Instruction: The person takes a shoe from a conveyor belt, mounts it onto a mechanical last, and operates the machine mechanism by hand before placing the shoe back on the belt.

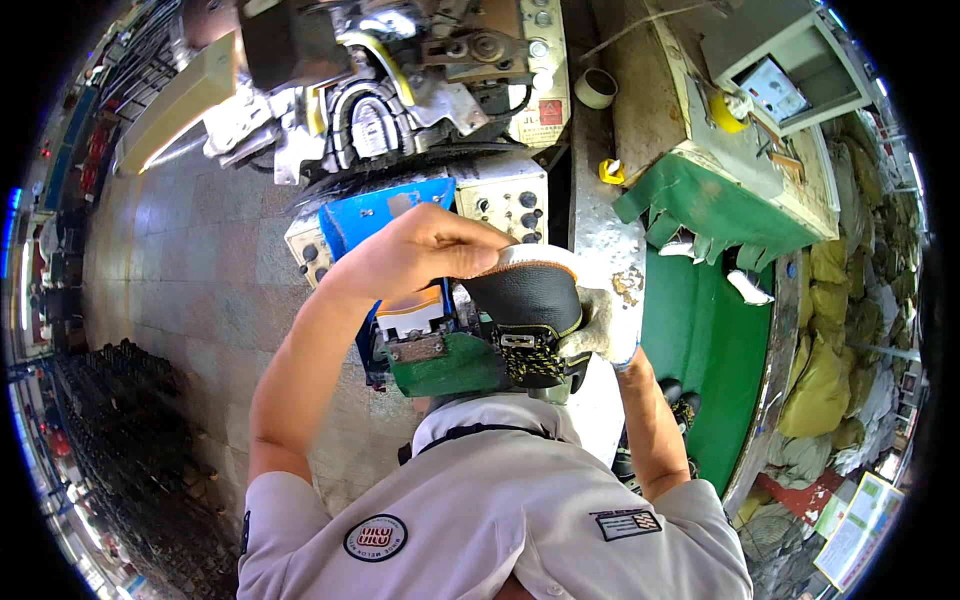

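Note:
In front of my chest is a black shoe (530,296) with yellow-and-black laces (535,362). A white band (545,258) with an orange edge runs round its toe. My left hand (430,247) is bare and reaches over to the toe, its fingers pressed together on the band's left end. On the shoe's right side, my right hand (597,328), in a pale, soiled glove, is closed round it. The shoe hides some of those fingers. Just left of the shoe are a green metal guard (447,368) and an orange-and-white piece (412,312).
A large machine (370,120) stands ahead, with a blue cover (385,212) and a control panel with black knobs (512,212). To the right are a worn metal ledge (610,235), a workbench (720,110) draped with green cloth, and a green surface (715,330). Dark racks (130,430) stand at left.

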A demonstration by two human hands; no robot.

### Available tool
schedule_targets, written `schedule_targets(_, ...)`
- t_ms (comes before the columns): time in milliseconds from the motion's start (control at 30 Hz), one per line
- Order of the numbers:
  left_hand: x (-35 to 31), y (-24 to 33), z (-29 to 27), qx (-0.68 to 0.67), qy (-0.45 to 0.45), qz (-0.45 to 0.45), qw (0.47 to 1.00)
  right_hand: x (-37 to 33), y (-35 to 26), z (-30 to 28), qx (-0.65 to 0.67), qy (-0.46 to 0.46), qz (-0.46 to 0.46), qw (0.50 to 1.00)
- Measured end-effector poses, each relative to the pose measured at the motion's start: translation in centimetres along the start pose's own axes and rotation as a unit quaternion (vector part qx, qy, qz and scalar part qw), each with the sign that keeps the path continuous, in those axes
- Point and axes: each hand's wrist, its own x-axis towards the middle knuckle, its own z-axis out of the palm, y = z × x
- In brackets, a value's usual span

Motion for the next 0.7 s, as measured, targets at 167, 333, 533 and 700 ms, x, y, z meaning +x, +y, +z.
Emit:
schedule_targets(167, -4.1, -1.2, -3.1, -0.021, 0.007, 0.050, 0.999, 1.1, -2.2, 2.4, 0.017, -0.050, 0.004, 0.999)
schedule_targets(333, -6.0, 0.3, -3.4, 0.112, 0.011, -0.023, 0.993, 1.3, -2.0, 4.8, 0.079, -0.074, 0.025, 0.994)
schedule_targets(533, -6.6, 0.5, -3.2, 0.208, 0.017, -0.107, 0.972, 0.4, -3.7, 5.6, 0.019, -0.053, 0.071, 0.996)
schedule_targets(700, -7.4, -1.2, -1.8, 0.206, 0.159, 0.058, 0.964, -0.6, -2.7, 5.3, 0.087, -0.076, 0.084, 0.990)
